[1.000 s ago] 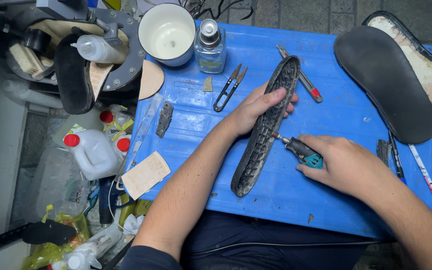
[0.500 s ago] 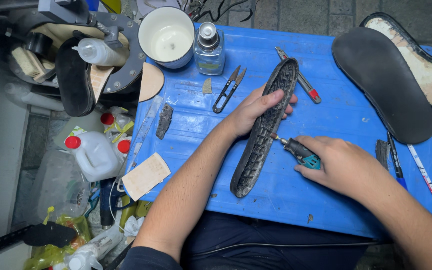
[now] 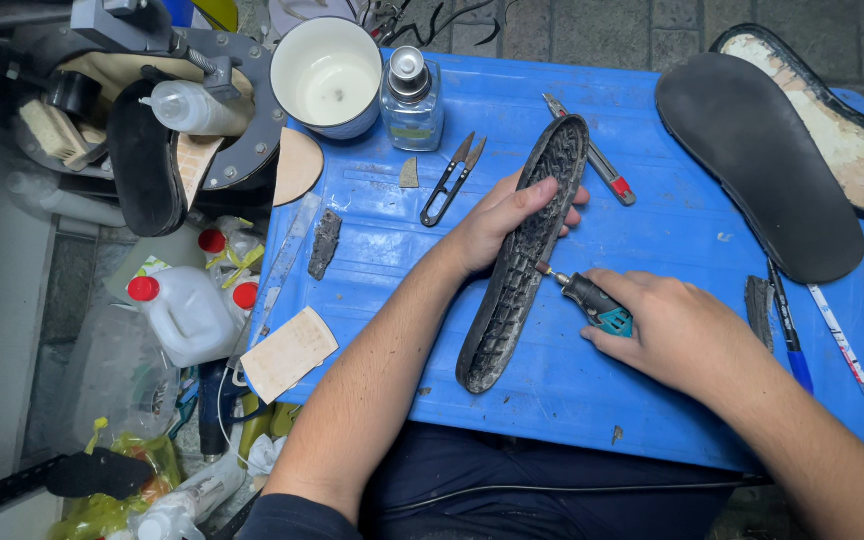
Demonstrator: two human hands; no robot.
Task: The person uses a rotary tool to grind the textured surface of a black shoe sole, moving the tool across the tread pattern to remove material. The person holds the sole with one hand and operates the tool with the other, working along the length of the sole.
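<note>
Blue table: left hand steadies worn treaded sole, right hand grips grinder.

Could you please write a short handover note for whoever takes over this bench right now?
Left hand: holds the sole on edge on the blue table, fingers over its top.
Right hand: grips a small rotary tool, its tip at the sole's right edge near the middle.
Nearby: snips, knife, glass bottle, cup, two more soles at far right.
How far the edge work has got cannot be told.
</note>
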